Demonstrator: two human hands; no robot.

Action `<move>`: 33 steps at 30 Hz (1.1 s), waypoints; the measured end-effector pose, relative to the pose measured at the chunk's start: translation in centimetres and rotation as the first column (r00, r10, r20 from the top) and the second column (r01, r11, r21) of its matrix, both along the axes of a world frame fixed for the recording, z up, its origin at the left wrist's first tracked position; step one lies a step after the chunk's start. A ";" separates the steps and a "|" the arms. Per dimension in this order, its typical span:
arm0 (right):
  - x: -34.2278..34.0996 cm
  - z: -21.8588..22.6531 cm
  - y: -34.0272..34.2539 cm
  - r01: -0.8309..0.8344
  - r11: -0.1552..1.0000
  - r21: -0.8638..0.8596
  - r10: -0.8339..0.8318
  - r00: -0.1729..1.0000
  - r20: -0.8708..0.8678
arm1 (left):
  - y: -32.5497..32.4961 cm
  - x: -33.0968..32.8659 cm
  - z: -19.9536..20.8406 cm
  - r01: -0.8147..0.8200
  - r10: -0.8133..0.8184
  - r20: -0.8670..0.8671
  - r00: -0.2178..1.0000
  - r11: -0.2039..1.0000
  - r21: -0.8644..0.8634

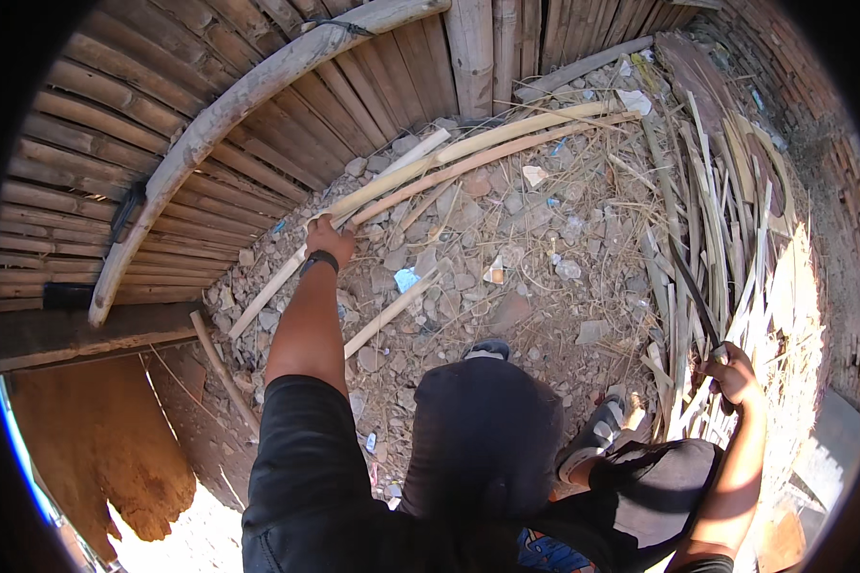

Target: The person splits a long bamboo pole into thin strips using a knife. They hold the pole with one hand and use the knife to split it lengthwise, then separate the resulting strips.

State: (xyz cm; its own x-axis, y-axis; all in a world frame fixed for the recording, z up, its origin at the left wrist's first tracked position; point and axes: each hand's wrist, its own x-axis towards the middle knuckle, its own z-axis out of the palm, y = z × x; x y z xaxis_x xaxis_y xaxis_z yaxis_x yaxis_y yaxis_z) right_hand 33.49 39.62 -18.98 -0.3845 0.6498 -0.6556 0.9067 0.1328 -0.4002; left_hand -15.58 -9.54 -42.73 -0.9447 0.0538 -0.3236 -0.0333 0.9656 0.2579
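Note:
My left hand point(330, 241) reaches forward over the rubble, with its fingers closed around the near end of a long split bamboo piece point(468, 145). A browner bamboo strip point(492, 158) lies right alongside, close to the fingers. Off to the right, my right hand point(736, 375) is wrapped around the handle of what looks like a machete. Its long, dark, narrow blade point(695, 294) points away from me over a heap of bamboo strips point(712, 220). The fingers hide most of the handle.
A bamboo slat wall point(392, 81) with a curved pole point(229, 105) rises ahead and left. Stones and litter cover the ground point(506, 277), where a short bamboo length point(392, 310) lies. A brick wall point(836, 210) stands right. My sandalled foot point(597, 435) is beside the heap.

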 end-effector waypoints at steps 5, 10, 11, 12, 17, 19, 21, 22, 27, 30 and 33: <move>0.5 -0.3 0.1 -0.051 0.998 0.047 0.049 0.998 0.044 | 2.1 -5.1 -2.5 0.053 -0.054 -0.003 0.999 0.985 -0.162; -0.7 -0.2 -0.2 0.010 1.000 0.027 -0.012 0.996 0.090 | 0.5 -6.5 -5.6 0.133 -0.115 0.077 0.990 0.946 -0.295; -0.3 0.0 -0.4 0.036 0.999 0.023 -0.037 0.997 0.065 | 2.1 -5.4 -4.1 0.140 -0.116 0.093 0.989 0.937 -0.320; -0.3 -0.3 -0.4 0.046 0.999 0.007 -0.046 0.999 0.029 | 2.4 -4.5 -2.5 0.129 -0.100 0.099 0.990 0.925 -0.358; -0.7 -1.1 0.2 -0.045 0.999 0.024 0.041 0.988 0.152 | 1.2 -1.0 -0.5 0.179 -0.138 0.132 0.982 0.910 -0.375; -1.1 -1.3 -0.1 -0.049 0.999 0.018 0.047 0.990 0.136 | -0.3 0.0 -0.9 0.141 -0.104 0.125 0.987 0.932 -0.333; -1.3 -0.9 -0.5 -0.057 0.998 0.011 0.055 0.988 0.145 | -1.0 0.7 -1.9 0.101 -0.074 0.104 0.992 0.956 -0.276; -1.7 -0.3 -0.9 -0.068 0.998 0.004 0.067 0.985 0.161 | -1.2 0.9 -2.3 0.107 -0.079 0.103 0.992 0.945 -0.310; -1.7 0.6 -1.3 -0.134 0.991 0.011 0.130 0.976 0.176 | -5.4 2.0 -6.4 0.141 -0.183 -0.083 0.980 0.921 -0.363; 0.3 0.9 -0.7 -0.157 0.987 0.024 0.154 0.983 0.101 | -5.2 2.8 -1.0 0.138 -0.149 -0.147 0.978 0.987 -0.082; 0.6 1.2 -0.6 -0.130 0.991 0.042 0.122 0.980 0.157 | -6.9 3.0 5.3 0.141 -0.072 -0.347 0.935 0.974 0.178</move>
